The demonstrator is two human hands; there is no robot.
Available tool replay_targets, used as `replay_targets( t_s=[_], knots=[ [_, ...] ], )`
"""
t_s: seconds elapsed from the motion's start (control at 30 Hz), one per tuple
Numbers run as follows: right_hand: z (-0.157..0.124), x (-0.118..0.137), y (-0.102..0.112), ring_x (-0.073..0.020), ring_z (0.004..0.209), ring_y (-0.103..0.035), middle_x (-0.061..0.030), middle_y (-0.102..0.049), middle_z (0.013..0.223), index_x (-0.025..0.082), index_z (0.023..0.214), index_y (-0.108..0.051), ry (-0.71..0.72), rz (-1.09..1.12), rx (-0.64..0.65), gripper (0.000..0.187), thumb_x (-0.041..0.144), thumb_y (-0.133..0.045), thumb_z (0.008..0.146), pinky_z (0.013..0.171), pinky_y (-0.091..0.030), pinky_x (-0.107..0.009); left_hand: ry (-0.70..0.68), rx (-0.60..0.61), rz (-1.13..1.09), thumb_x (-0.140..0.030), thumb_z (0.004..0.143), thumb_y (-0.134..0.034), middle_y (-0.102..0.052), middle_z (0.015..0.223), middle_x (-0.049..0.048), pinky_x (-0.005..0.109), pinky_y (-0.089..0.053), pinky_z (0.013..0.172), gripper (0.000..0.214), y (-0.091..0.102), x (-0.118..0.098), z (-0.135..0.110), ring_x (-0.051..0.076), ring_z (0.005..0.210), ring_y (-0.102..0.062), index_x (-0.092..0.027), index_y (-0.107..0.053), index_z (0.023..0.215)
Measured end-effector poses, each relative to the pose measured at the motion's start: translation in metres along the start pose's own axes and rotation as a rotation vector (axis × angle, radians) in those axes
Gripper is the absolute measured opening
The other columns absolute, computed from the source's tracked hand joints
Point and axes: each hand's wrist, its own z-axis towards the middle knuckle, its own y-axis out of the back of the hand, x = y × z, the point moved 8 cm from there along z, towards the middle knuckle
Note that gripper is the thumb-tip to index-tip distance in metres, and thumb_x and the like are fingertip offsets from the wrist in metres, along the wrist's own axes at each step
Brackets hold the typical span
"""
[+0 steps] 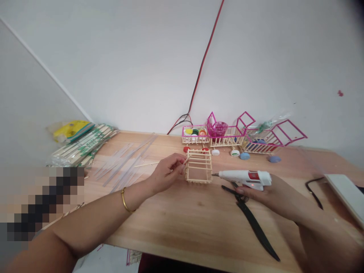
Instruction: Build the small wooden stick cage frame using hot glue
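Note:
A small frame of wooden sticks (198, 166) stands on the wooden table (176, 223). My left hand (166, 172), with a gold bangle on the wrist, pinches a thin stick at the frame's left edge, fingers closed. My right hand (270, 195) is wrapped round a white glue gun (246, 178) with a red patch. The gun's nozzle points left and sits just at the frame's lower right corner.
Black scissors (251, 220) lie under the glue gun. Pink and wooden stick models (241, 134) with bottle caps stand by the wall. Packets of sticks (82, 146) and clear strips (127, 161) lie at the left. A red-black cable (199, 79) runs up the wall; a white slab (345, 195) sits far right.

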Motion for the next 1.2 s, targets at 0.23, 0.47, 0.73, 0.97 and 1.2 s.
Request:
replay_targets(
  t_s=[0.23,0.47,0.73,0.97,1.2],
  knots=[
    [-0.001,0.004,0.002,-0.0265,0.078,-0.068,-0.0018,-0.075,0.088,0.029,0.105,-0.07,0.004,-0.119,-0.003,0.04,0.054,-0.062,0.076,0.065,-0.056,-0.035,-0.002,0.018,0.019,-0.031,0.091,-0.046,-0.061,0.105,0.0085,0.022,-0.046,0.064,0.018,-0.001,0.001,0.001,0.009,0.07,-0.056,-0.016,-0.056,0.092],
    [0.0,0.001,0.013,-0.0287,0.087,-0.068,-0.0013,-0.075,0.097,0.028,0.103,-0.071,0.013,-0.112,-0.103,0.038,0.052,-0.064,0.073,0.071,-0.055,-0.036,0.027,0.01,0.011,-0.032,0.091,-0.047,-0.062,0.102,0.0083,0.022,-0.046,0.064,0.02,0.0,0.005,0.001,0.009,0.069,-0.056,-0.016,-0.057,0.093],
    [0.003,0.029,-0.014,-0.0222,0.06,-0.063,-0.0006,-0.067,0.064,0.024,0.068,-0.063,0.091,-0.144,-0.214,0.028,0.052,-0.062,0.072,0.05,-0.049,-0.03,0.044,-0.013,-0.082,-0.034,0.089,-0.048,-0.062,0.096,0.0064,0.021,-0.045,0.06,0.022,-0.001,0.012,0.002,0.008,0.064,-0.055,-0.015,-0.058,0.096],
    [0.013,0.044,-0.041,-0.0219,0.061,-0.064,-0.0003,-0.067,0.065,0.022,0.072,-0.062,0.13,-0.189,-0.137,0.03,0.052,-0.059,0.076,0.054,-0.05,-0.031,0.057,-0.01,-0.086,-0.035,0.089,-0.049,-0.058,0.071,0.0005,0.02,-0.043,0.058,0.024,0.0,0.009,0.002,0.009,0.062,-0.054,-0.015,-0.058,0.097],
    [0.015,0.05,-0.046,-0.0253,0.075,-0.068,-0.0027,-0.074,0.082,0.022,0.083,-0.067,0.157,-0.155,-0.107,0.024,0.044,-0.059,0.078,0.063,-0.052,-0.033,0.029,-0.007,-0.102,-0.034,0.088,-0.049,-0.06,0.08,0.0027,0.02,-0.044,0.059,0.021,-0.001,0.011,0.002,0.009,0.063,-0.055,-0.015,-0.058,0.095]
  ],
)
